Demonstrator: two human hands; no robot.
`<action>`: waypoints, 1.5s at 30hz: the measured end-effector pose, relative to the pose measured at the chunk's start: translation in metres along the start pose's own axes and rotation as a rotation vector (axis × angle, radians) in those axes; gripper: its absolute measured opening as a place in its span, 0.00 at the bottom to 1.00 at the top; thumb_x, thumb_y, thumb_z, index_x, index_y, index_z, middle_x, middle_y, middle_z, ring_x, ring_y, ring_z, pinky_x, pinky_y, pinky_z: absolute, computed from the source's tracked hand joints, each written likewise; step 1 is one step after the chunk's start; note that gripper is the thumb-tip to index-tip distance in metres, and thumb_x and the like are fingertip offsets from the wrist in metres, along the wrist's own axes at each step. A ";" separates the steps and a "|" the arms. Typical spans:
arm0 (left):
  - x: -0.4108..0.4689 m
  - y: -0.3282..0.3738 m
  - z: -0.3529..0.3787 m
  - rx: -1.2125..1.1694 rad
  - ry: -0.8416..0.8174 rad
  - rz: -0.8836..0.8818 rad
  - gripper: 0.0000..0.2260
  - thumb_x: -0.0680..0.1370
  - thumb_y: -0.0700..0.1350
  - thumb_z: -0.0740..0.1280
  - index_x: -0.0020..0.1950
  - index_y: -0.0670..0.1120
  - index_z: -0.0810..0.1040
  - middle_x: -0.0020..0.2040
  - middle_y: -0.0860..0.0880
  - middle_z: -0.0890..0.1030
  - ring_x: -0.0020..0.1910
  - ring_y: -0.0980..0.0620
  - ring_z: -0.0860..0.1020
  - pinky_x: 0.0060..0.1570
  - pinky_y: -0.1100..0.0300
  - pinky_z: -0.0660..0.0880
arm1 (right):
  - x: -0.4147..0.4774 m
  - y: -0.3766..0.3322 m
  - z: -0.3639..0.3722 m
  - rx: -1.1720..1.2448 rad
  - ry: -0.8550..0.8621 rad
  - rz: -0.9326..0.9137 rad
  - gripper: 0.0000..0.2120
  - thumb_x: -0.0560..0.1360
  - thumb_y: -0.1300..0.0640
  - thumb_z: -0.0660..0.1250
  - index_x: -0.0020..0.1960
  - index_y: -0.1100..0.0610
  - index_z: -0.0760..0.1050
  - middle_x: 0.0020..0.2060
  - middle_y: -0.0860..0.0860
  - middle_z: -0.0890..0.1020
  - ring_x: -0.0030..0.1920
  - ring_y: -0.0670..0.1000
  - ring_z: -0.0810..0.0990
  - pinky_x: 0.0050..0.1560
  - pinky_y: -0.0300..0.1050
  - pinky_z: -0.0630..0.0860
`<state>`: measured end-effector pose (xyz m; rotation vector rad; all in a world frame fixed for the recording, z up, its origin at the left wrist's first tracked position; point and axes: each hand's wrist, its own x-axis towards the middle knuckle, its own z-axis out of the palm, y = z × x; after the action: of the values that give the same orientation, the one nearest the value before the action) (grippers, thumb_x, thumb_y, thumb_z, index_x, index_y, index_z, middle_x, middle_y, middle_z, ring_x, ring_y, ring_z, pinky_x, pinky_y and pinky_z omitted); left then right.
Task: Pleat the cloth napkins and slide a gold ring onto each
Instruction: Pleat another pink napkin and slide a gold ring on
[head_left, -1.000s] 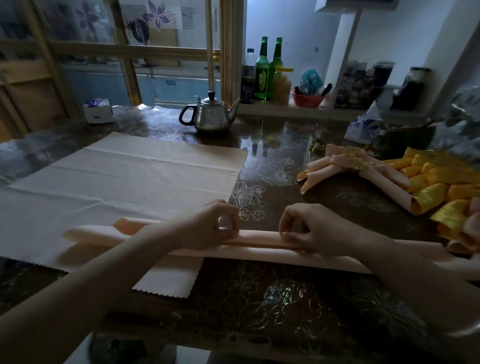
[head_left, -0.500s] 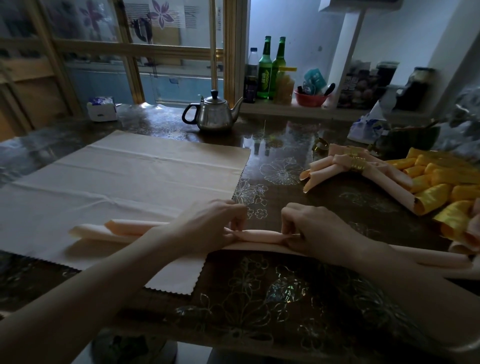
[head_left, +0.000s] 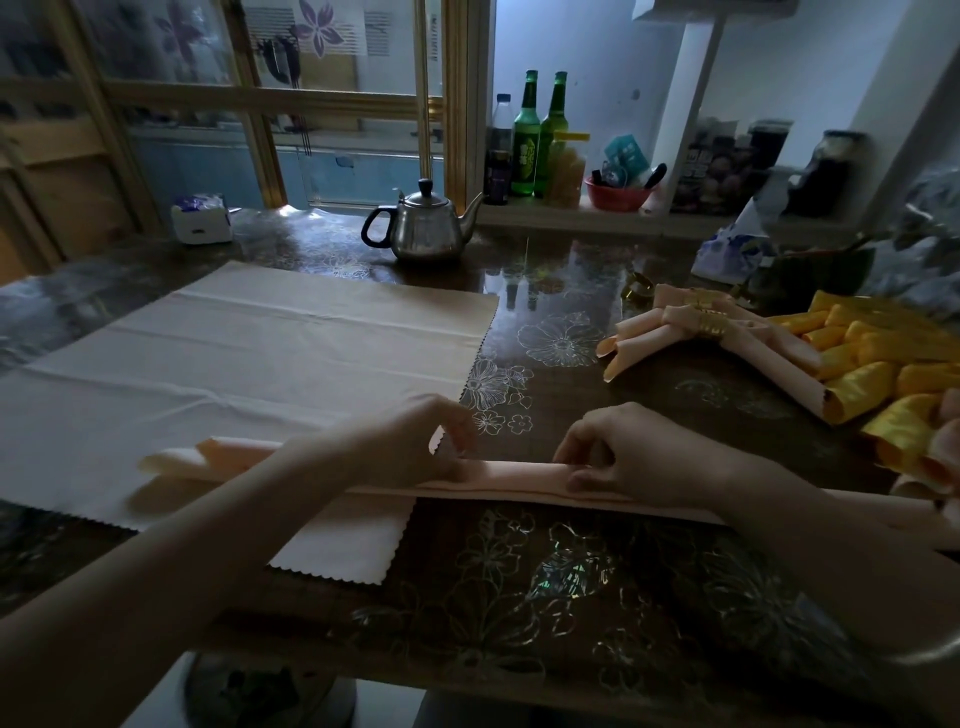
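We list one peach napkin (head_left: 509, 480), pleated into a long narrow strip across the near part of the table (head_left: 519, 597). Its left end rests on a flat napkin (head_left: 249, 364) with zigzag-cut edges, and its right end runs under our right forearm. Our left hand (head_left: 410, 447) and right hand (head_left: 623, 457) sit near each other at mid-strip, each with fingers curled and pinching the top fold. Bare tabletop lies beyond the strip as far as a peach bundle (head_left: 649, 338) wearing a gold ring (head_left: 710, 323), with yellow napkins (head_left: 883, 358) along the right edge and a teapot (head_left: 426, 228) well back.
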<state>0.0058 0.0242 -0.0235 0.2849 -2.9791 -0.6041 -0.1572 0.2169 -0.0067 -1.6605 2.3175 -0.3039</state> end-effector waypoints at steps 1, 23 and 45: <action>0.000 0.000 -0.001 0.018 -0.012 0.002 0.07 0.73 0.46 0.74 0.50 0.49 0.83 0.45 0.56 0.81 0.38 0.76 0.72 0.37 0.79 0.65 | 0.001 -0.001 0.000 -0.024 0.004 -0.004 0.08 0.73 0.51 0.73 0.52 0.47 0.80 0.46 0.41 0.79 0.42 0.38 0.75 0.42 0.29 0.69; -0.033 -0.003 0.011 -0.412 0.018 -0.053 0.06 0.78 0.39 0.69 0.45 0.49 0.81 0.33 0.60 0.78 0.24 0.61 0.70 0.27 0.71 0.65 | -0.027 0.006 0.011 0.189 0.085 -0.001 0.05 0.74 0.56 0.71 0.47 0.47 0.79 0.46 0.41 0.77 0.45 0.41 0.77 0.44 0.33 0.74; -0.035 -0.004 -0.012 0.086 -0.169 -0.251 0.07 0.74 0.46 0.72 0.51 0.52 0.80 0.50 0.55 0.79 0.34 0.66 0.72 0.36 0.69 0.69 | -0.018 -0.017 -0.018 -0.391 -0.362 0.122 0.15 0.74 0.48 0.70 0.60 0.51 0.78 0.51 0.46 0.80 0.49 0.47 0.77 0.45 0.39 0.73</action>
<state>0.0423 0.0232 -0.0158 0.6544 -3.1631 -0.5477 -0.1423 0.2283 0.0174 -1.5602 2.2762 0.4667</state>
